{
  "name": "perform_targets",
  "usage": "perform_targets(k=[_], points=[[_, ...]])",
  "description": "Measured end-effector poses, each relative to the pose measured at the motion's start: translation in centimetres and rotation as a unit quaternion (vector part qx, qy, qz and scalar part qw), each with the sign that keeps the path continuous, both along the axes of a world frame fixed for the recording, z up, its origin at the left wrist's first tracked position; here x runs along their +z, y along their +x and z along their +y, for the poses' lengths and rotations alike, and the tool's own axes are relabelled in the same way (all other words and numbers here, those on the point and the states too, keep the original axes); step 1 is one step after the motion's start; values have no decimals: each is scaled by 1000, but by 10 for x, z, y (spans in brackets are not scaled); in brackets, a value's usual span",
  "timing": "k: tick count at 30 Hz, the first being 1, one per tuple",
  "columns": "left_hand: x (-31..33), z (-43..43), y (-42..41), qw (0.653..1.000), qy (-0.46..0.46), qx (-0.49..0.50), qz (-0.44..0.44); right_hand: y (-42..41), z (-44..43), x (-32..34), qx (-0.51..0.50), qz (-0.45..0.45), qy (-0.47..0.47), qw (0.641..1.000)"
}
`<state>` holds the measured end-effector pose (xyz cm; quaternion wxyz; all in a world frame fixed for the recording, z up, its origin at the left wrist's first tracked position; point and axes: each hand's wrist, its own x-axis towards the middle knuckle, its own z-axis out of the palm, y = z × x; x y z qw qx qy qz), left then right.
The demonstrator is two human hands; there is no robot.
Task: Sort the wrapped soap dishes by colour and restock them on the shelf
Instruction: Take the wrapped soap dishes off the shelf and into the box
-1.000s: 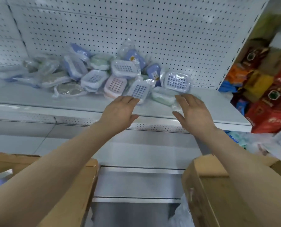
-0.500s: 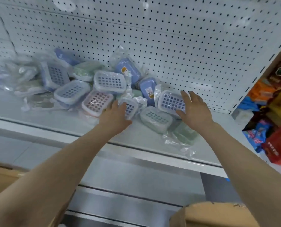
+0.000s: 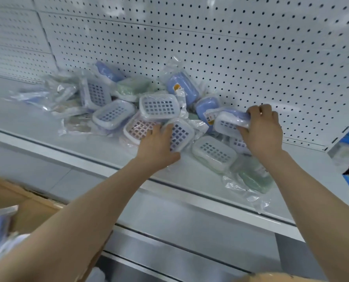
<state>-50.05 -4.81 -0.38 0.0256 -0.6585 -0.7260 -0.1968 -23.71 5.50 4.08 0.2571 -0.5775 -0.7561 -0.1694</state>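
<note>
Now both hands are in the pile, where a second ago they hovered open at the near edge of the shelf [image 3: 190, 176]. Right hand [image 3: 261, 131]: fingers curled over the far end of a blue soap dish [image 3: 228, 122], thumb beneath, dish tilted and apparently raised off its neighbours; half a second ago this hand only lay flat against it. Left hand [image 3: 157, 147]: fingers laid over a grid-topped dish [image 3: 180, 137], thumb hooked at its near edge. We read that as a grip, but we cannot tell if the dish has left the shelf. The remaining wrapped soap dishes [image 3: 116, 113] lie unsorted against the pegboard [image 3: 230, 47], with a pink dish [image 3: 138, 129] just left of the left hand, a green dish [image 3: 214, 153] between the hands, and more blue ones behind. A cardboard box [image 3: 27, 202] sits low at near left. Judgement: sorting is only starting; both picks look blue, so a blue group may come first.
</note>
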Motion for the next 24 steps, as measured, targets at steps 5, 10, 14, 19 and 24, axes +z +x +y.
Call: perform_targets(k=[5, 10, 14, 19, 24], points=[[15, -39, -22, 998, 63, -14, -7, -42, -31, 21, 55, 62, 64, 994], [20, -113, -73, 995, 94, 28, -6, -113, -97, 15, 138, 119, 33, 983], [6, -203, -138, 994, 79, 78, 6, -187, -168, -11, 196, 140, -12, 971], [-23, -342, -236, 987, 44, 156, 1, -297, -276, -50, 258, 150, -83, 951], [-50, -477, -334, 974, 3, 227, -2, -419, -383, -91, 309, 126, -163, 929]])
